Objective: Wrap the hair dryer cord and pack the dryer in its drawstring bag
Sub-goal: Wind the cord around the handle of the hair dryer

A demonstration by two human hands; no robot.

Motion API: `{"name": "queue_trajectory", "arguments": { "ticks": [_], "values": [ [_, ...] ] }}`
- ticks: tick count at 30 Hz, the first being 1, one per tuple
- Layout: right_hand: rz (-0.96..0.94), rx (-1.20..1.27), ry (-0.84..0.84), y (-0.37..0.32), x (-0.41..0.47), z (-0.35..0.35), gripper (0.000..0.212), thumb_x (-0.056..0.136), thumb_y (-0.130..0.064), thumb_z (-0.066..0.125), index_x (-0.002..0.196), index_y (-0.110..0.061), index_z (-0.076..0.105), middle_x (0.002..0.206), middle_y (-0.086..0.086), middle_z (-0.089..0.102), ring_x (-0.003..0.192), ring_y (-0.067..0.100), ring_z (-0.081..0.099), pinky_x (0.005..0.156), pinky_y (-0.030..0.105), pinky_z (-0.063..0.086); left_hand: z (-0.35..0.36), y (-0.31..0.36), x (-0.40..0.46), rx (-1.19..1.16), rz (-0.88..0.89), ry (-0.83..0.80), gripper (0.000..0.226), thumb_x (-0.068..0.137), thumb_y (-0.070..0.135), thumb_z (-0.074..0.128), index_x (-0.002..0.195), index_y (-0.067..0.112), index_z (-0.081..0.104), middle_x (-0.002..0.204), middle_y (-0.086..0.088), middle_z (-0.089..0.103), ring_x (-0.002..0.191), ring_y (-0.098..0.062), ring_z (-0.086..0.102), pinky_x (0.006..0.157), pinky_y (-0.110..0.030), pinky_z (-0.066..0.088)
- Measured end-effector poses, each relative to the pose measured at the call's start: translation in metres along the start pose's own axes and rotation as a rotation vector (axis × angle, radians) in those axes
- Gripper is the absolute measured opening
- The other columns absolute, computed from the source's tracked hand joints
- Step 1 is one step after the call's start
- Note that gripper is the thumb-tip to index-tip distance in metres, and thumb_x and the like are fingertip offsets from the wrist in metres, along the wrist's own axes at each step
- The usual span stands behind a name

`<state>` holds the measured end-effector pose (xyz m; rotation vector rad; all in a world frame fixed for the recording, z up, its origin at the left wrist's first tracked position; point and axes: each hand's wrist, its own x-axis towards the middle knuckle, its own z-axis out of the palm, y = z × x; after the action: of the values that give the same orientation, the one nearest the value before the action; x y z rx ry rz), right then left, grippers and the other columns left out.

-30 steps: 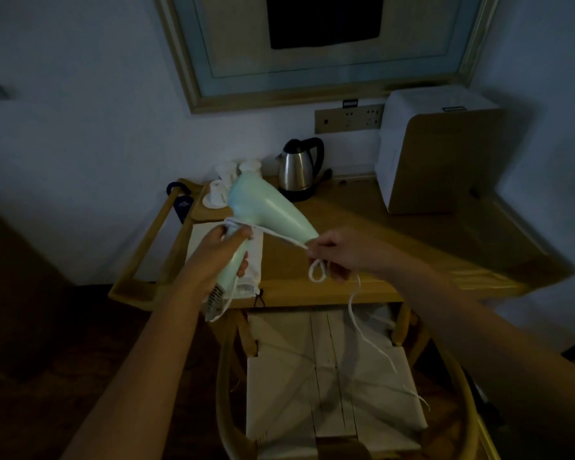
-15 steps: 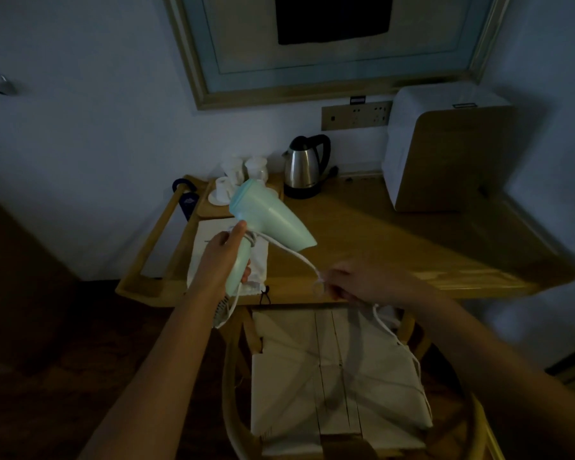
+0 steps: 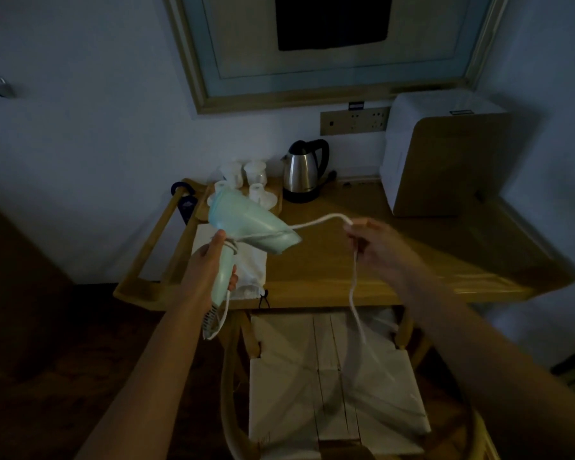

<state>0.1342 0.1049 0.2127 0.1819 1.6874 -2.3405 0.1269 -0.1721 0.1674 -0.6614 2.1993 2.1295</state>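
A pale mint hair dryer (image 3: 249, 227) is held above the desk's left part, nozzle pointing right and down. My left hand (image 3: 210, 263) grips its handle. The white cord (image 3: 316, 222) is looped around the top of the handle, crosses the nozzle and arcs right to my right hand (image 3: 372, 247), which pinches it; the rest hangs down past the desk edge toward the chair. A white drawstring bag (image 3: 251, 270) lies flat on the desk under the dryer, partly hidden by it and by my left hand.
The wooden desk (image 3: 346, 277) carries a steel kettle (image 3: 302, 171), a tray of white cups (image 3: 256, 184) and a white box appliance (image 3: 442, 161) at the right. A chair with a white woven seat (image 3: 332, 386) stands below the desk. Wall sockets (image 3: 354, 121) sit behind.
My right hand has swung up and to the right with the cord, from below the nozzle to above the desk. The cord now arcs over the nozzle. The dryer is tilted slightly more.
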Motion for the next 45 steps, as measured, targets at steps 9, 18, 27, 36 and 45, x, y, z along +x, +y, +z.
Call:
{"name": "queue_trajectory", "arguments": {
  "ticks": [9,18,27,36,45],
  "values": [
    [0.073,-1.074,-0.711,-0.102,-0.020,0.019,0.022,0.093,-0.010,0.044,0.100,-0.008,0.065,0.078,0.000,0.069,0.069,0.009,0.066,0.064,0.018,0.055,-0.001,0.004,0.008,-0.076,-0.016,-0.001,0.051,0.089,0.061,0.038,0.073,0.014,0.052,0.045,0.001,0.053,0.033,-0.012,0.048,0.036,-0.017,0.040],
    [0.058,-1.602,-0.449,-0.025,0.008,0.015,0.010,0.089,-0.008,0.056,0.095,-0.003,0.063,0.086,0.007,0.067,0.072,0.011,0.066,0.059,0.019,0.053,-0.011,0.016,0.012,-0.112,0.069,-0.093,0.059,0.080,0.066,0.049,0.093,0.009,0.059,0.049,-0.004,0.057,0.038,-0.017,0.050,0.040,-0.024,0.042],
    [-0.946,-1.294,0.327,-0.100,-0.011,0.024,0.002,0.089,-0.011,0.055,0.088,-0.009,0.054,0.090,0.006,0.060,0.079,0.017,0.060,0.071,0.028,0.053,0.019,0.027,0.004,-0.035,0.134,-0.073,0.058,0.086,0.065,0.039,0.082,0.008,0.053,0.053,-0.003,0.054,0.042,-0.014,0.050,0.045,-0.022,0.041],
    [0.023,-0.572,-0.659,-0.068,-0.037,-0.004,0.029,0.087,-0.014,0.047,0.111,-0.006,0.060,0.069,-0.001,0.067,0.060,0.011,0.062,0.057,0.019,0.053,-0.005,0.035,0.016,-0.126,0.139,-0.034,0.102,0.049,0.084,0.053,0.114,0.006,0.059,0.067,-0.014,0.063,0.046,-0.019,0.053,0.046,-0.025,0.043],
    [-0.159,-1.654,-0.185,-0.014,-0.015,0.001,0.008,0.088,-0.021,0.058,0.090,-0.017,0.064,0.078,-0.004,0.060,0.078,0.014,0.063,0.066,0.026,0.045,0.005,0.039,-0.002,-0.242,0.089,-0.182,0.062,0.083,0.066,0.045,0.092,0.006,0.061,0.054,-0.006,0.059,0.042,-0.016,0.051,0.038,-0.021,0.042]
  ]
}}
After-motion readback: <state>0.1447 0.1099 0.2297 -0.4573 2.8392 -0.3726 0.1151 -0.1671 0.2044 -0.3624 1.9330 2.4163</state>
